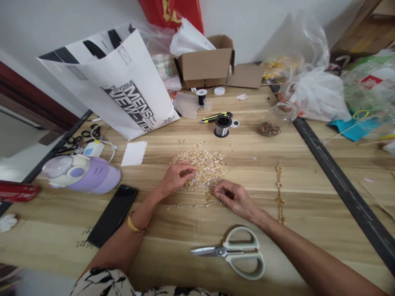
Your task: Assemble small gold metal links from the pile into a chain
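Note:
A loose heap of small gold and silver jewelry pieces [202, 160] lies mid-table. My left hand [174, 179] rests at the heap's left edge, fingers curled together; whatever is between them is hidden. At the heap's lower right, my right hand [236, 197] has thumb and fingertips pinched beside a small gold piece [209, 195]. What that pinch holds is too small to make out. Just below both hands stretches a thin silver chain [194, 205], its right end reaching my right fingertips. Farther right lies a gold chain [279, 193] with small charms, apart from the hands.
Scissors [230, 250] with pale handles lie in front of me. On the left are a black phone [112, 216] and a purple bottle [89, 172]. Behind the heap stand a wire spool [222, 127], a utility knife [212, 118], a bead jar [274, 121] and a white bag [123, 82].

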Motion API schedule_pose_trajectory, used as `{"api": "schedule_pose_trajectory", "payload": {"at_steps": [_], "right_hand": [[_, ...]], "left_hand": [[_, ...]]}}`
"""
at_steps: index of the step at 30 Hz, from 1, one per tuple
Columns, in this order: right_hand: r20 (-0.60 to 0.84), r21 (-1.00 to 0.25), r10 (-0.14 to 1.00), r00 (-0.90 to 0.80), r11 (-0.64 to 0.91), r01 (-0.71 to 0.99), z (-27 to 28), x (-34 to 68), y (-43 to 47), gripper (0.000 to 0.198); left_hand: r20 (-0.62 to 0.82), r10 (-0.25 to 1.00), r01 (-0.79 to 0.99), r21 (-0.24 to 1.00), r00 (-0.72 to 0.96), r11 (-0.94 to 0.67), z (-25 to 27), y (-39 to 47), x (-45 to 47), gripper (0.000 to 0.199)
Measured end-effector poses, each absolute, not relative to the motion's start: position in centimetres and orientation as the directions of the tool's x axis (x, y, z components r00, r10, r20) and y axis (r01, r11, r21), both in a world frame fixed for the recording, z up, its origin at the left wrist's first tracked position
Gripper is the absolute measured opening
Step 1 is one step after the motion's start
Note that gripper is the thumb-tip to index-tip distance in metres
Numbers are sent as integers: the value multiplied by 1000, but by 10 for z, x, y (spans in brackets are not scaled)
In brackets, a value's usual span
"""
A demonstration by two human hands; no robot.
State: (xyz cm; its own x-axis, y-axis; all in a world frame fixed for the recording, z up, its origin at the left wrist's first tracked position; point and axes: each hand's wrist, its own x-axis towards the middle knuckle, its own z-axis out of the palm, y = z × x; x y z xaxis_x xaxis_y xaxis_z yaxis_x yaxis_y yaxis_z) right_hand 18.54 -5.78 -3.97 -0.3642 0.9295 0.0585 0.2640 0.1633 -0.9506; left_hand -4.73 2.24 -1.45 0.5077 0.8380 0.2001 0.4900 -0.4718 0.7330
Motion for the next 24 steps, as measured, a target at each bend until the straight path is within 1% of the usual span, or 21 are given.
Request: {"api": "schedule_pose_trajectory", "payload": {"at_steps": [4, 7, 9, 11, 15, 18, 20, 24], "right_hand": [[67, -946, 929, -364, 175, 273, -40, 186, -58, 13], [64, -945, 929, -363, 174, 277, -39, 186, -58, 12], [60, -945, 930, -362, 170, 281, -38, 185, -59, 11], [53, -945, 931, -361, 164, 284, -37, 185, -59, 10], [40, -947, 933, -358, 150, 285, -36, 185, -59, 9], [46, -948, 931, -363, 155, 278, -37, 185, -59, 10], [53, -949, 930, -363, 160, 272, -38, 185, -59, 10], [53, -949, 929, -366, 161, 272, -39, 185, -59, 11]], "left_hand": [[177, 817, 464, 749, 548, -474, -9, 23, -49, 13], [214, 805, 458, 729, 554, -509, -7, 25, -51, 12], [243, 793, 469, 696, 559, -544, -7, 27, -53, 6], [242, 771, 493, 649, 589, -580, -6, 28, -55, 6], [168, 711, 542, 537, 683, -647, -7, 28, -57, 5], [129, 689, 561, 485, 713, -671, -10, 26, -55, 9], [129, 691, 564, 482, 712, -671, -11, 26, -53, 13], [140, 719, 566, 523, 681, -637, -11, 26, -51, 14]]}}
